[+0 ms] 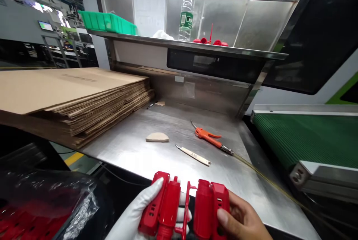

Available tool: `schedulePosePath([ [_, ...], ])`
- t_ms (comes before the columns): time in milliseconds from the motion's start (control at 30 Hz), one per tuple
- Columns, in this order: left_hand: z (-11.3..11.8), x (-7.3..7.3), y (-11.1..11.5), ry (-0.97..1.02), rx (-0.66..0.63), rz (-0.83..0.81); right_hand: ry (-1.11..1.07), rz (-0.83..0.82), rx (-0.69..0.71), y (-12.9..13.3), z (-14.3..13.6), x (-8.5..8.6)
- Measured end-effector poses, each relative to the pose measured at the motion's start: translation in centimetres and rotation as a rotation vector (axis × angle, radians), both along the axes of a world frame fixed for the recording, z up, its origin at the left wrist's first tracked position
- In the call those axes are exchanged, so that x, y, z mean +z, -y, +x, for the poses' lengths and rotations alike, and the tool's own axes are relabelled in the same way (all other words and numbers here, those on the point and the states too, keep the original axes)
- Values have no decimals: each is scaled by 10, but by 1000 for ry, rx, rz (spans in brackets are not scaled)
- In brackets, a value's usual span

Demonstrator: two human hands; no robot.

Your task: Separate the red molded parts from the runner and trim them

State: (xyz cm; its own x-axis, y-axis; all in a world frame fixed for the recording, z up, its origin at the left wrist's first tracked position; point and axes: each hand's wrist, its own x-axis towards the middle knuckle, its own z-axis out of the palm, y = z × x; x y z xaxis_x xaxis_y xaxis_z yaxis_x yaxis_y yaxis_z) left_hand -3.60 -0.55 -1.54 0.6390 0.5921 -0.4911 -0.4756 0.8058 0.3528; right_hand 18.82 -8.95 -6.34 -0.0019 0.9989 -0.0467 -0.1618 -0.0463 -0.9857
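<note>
Table (179,135): bare steel, running away from the camera to a steel back wall under a shelf (195,48).
Cardboard (69,94): a tall pile of flat sheets on the table's left, overhanging its near edge.
Belt (307,135): green and ribbed, to the right of the table; its far end is cut off by the frame.
Bag (56,202): clear plastic at lower left with red pieces inside; too dark and crumpled to tell what they are.
Moulding (184,206): glossy red plastic, held just over the table's near edge at bottom centre. Two boxy shell halves lie side by side, joined by a thin red runner between them. The whole piece runs left to right; each half runs lengthwise away from the camera. The left half has small slots in its side. Its lower end is cut off by the frame.
Left hand (137,217): in a white glove, fingers wrapped under and around the left half, thumb on top.
Right hand (243,221): bare, closed on the right half, thumb pressed on its top face; the other fingers are hidden behind the plastic.
Bin (107,22): green, on the shelf's left end.
Bottle (187,10): clear, green label, upright on the shelf, small red parts just beside it.
Air gun (208,137): orange, lying mid-table, its hose trailing off to the right.
Knife (192,155): slim and pale, lying just before the air gun.
</note>
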Motion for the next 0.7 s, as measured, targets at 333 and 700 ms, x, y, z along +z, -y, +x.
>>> schedulePosePath([
  [333,12,3,-4,-187,136,-91,931,417,-652,17,48,24],
  [700,34,-46,-16,-148,-202,257,773,-88,-598,1,85,25],
])
